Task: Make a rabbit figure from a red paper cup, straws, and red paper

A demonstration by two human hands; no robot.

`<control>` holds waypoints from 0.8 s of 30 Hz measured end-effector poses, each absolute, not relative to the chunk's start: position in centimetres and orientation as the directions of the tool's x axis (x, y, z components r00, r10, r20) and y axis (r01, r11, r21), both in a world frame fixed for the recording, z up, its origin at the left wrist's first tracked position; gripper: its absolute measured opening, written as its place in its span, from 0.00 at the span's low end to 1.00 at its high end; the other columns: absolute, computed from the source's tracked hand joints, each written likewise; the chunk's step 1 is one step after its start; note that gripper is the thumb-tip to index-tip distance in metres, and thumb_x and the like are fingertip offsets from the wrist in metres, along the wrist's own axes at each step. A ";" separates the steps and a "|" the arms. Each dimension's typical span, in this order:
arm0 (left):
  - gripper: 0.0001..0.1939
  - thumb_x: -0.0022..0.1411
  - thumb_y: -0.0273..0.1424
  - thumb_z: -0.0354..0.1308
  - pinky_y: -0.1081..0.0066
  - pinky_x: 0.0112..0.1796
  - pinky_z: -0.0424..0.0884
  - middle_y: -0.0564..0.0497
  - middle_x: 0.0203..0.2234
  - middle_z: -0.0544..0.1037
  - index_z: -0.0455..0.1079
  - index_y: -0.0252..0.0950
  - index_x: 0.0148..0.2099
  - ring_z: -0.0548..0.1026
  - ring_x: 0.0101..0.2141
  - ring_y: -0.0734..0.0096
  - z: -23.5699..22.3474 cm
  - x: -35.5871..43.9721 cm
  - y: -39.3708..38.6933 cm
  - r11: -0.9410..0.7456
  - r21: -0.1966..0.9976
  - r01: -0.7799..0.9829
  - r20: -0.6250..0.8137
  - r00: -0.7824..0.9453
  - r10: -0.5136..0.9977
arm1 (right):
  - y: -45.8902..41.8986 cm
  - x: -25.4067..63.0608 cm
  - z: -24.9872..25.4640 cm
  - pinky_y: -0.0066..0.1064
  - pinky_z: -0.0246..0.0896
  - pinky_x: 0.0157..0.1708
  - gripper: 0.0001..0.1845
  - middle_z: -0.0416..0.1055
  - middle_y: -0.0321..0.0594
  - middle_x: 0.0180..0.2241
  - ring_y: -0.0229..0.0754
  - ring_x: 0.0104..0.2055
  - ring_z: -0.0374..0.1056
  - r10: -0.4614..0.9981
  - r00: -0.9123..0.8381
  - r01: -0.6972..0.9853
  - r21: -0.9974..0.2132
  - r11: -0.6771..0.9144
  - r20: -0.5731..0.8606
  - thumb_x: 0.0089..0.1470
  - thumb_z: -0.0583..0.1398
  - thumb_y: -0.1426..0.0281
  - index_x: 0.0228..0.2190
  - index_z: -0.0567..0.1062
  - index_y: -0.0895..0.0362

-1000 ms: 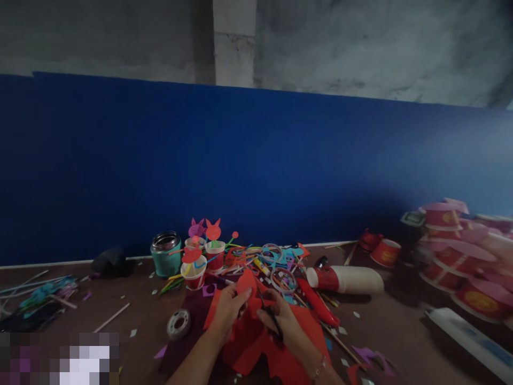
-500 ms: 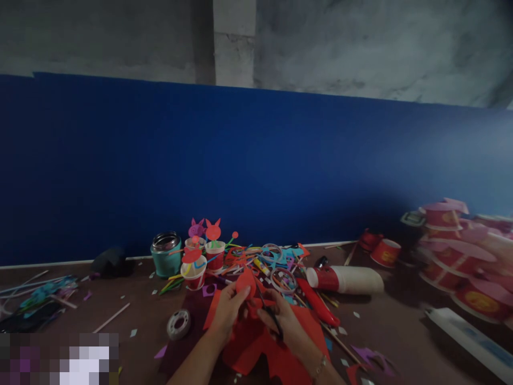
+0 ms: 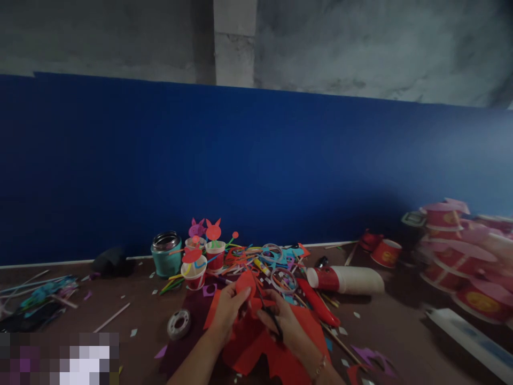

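Here, scissors [image 3: 274, 323] in right grip [image 3: 286, 316], paper figures [image 3: 214, 230] in cups [image 3: 217, 260].

The picture is dim, with soft light on the right side of the blue wall [image 3: 256, 166], dark shadows low down, blurry, stretched red cups [image 3: 481, 299] at the right edge, and big blocky squares at the bottom left.

The desk [image 3: 148, 321] is brown. With the turquoise jar [image 3: 166, 259] as landmark: the tape roll [image 3: 178, 324] lies in front of it, the black object [image 3: 109, 262] is to its left, and the stacked white cups [image 3: 358, 280] lie well to its right.
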State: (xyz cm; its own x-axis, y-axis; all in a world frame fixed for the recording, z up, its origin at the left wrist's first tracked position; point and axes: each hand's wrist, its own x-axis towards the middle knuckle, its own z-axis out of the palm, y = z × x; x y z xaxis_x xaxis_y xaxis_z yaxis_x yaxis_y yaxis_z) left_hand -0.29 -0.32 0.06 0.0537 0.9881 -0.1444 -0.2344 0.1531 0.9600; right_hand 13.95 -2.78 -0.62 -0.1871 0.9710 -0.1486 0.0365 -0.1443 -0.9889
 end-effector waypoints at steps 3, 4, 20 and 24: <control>0.19 0.42 0.46 0.64 0.79 0.13 0.48 0.60 0.10 0.66 0.65 0.36 0.24 0.57 0.10 0.84 0.1 -0.3 -0.3 0.122 0.961 -0.250 -0.115 0.039 0.993 | -2.8 14.0 -0.7 0.19 0.41 0.10 0.31 0.58 0.21 0.12 0.28 0.11 0.50 0.973 -0.165 0.056 -0.986 -0.156 -0.164 0.38 0.65 0.55 0.41 0.63 0.56; 0.19 0.42 0.46 0.64 0.79 0.13 0.48 0.60 0.10 0.66 0.64 0.36 0.24 0.57 0.10 0.84 0.1 -0.3 -0.4 0.116 0.960 -0.254 -0.111 0.037 0.993 | -2.8 14.0 -0.6 0.19 0.41 0.10 0.31 0.59 0.21 0.12 0.28 0.11 0.51 0.973 -0.168 0.051 -0.987 -0.152 -0.159 0.38 0.65 0.55 0.41 0.63 0.56; 0.18 0.41 0.44 0.65 0.79 0.14 0.47 0.61 0.09 0.64 0.65 0.36 0.23 0.54 0.10 0.85 -0.1 -0.3 -0.2 0.140 0.961 -0.238 -0.133 0.044 0.990 | -2.9 13.8 -0.4 0.20 0.44 0.11 0.33 0.63 0.24 0.14 0.29 0.11 0.53 0.977 -0.127 0.036 -0.985 -0.167 -0.170 0.35 0.66 0.53 0.40 0.64 0.55; 0.19 0.40 0.45 0.65 0.78 0.14 0.48 0.62 0.09 0.63 0.64 0.36 0.22 0.54 0.11 0.85 0.0 -0.3 -0.3 0.144 0.959 -0.243 -0.139 0.039 0.990 | -2.9 13.8 -0.1 0.19 0.42 0.11 0.32 0.60 0.22 0.13 0.28 0.11 0.51 0.975 -0.143 0.029 -0.986 -0.167 -0.169 0.35 0.66 0.53 0.39 0.64 0.55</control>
